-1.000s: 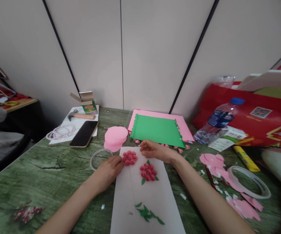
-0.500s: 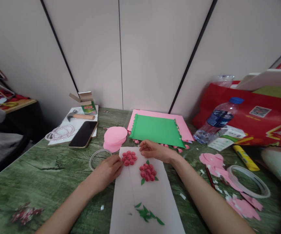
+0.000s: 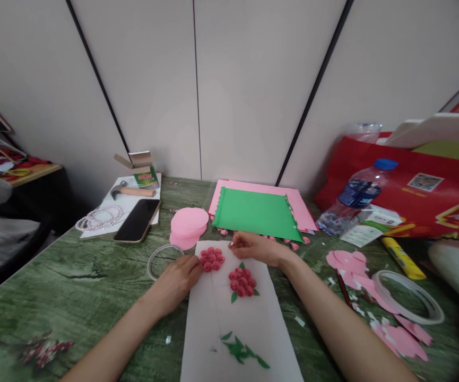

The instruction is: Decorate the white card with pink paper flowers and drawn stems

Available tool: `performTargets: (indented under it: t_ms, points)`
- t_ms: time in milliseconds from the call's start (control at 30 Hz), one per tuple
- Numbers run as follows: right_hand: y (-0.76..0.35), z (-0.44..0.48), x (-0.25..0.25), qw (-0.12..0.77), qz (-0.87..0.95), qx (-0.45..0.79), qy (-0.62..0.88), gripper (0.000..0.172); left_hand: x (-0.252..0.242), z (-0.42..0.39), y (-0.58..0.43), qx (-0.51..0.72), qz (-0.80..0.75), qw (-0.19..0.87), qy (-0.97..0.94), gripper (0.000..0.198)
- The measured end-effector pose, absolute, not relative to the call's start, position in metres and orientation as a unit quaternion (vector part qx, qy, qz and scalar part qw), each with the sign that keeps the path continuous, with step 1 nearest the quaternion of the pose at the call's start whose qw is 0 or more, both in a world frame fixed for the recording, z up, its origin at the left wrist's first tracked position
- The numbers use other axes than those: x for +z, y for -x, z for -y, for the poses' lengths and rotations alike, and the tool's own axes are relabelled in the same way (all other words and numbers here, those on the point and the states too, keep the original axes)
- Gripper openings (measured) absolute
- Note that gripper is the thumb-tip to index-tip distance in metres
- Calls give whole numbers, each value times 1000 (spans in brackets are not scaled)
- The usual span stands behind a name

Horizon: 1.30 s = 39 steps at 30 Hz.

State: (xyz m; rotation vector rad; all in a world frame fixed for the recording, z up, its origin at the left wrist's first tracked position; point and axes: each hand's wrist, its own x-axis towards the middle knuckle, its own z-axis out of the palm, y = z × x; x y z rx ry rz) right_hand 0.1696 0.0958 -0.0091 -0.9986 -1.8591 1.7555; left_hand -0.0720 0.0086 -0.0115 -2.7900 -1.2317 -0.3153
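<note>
A long white sheet of paper [image 3: 209, 313] lies before me with two clusters of red-pink rolled flowers on it. At the left edge, my left hand [image 3: 181, 278] touches the upper flower cluster [image 3: 212, 259]; its fingers are bent together, hiding whatever is between them. Over the sheet's top right, my right hand [image 3: 255, 248] pinches a small white piece [image 3: 231, 244], possibly tape. Below it sits the second flower cluster [image 3: 242, 281], with green leaves around it. Loose green paper leaves [image 3: 237, 349] lie lower on the sheet.
Left are a tape roll [image 3: 153, 262], pink paper circles [image 3: 189, 220], phone [image 3: 137, 220], hammer [image 3: 137, 192] and beads [image 3: 100, 217]. Green card [image 3: 257, 212] lies behind. Right are a bottle [image 3: 356, 196], glue stick [image 3: 403, 257], another tape roll [image 3: 432, 313] and pink scraps [image 3: 400, 339].
My right hand has turned slightly at the sheet's top, and a small white piece now shows at its fingertips. The left hand stays beside the upper flower cluster.
</note>
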Motion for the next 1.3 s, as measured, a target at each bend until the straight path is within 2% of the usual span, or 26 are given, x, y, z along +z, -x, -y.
performTargets:
  t_ms: [267,533,800,1300]
  points:
    - [-169,-94,-6,196,655,633,363,26,-20,-13,72,-180,428,5,885,20]
    - [-168,-95,-7,203,650,636,364,26,-8,-12,77,-181,444,-71,875,22]
    - [-169,-94,-6,204,654,626,371,26,-8,-9,73,-97,410,12,907,23]
    - [-168,-95,-8,208,639,638,375,29,-18,-11,72,-118,405,34,906,20]
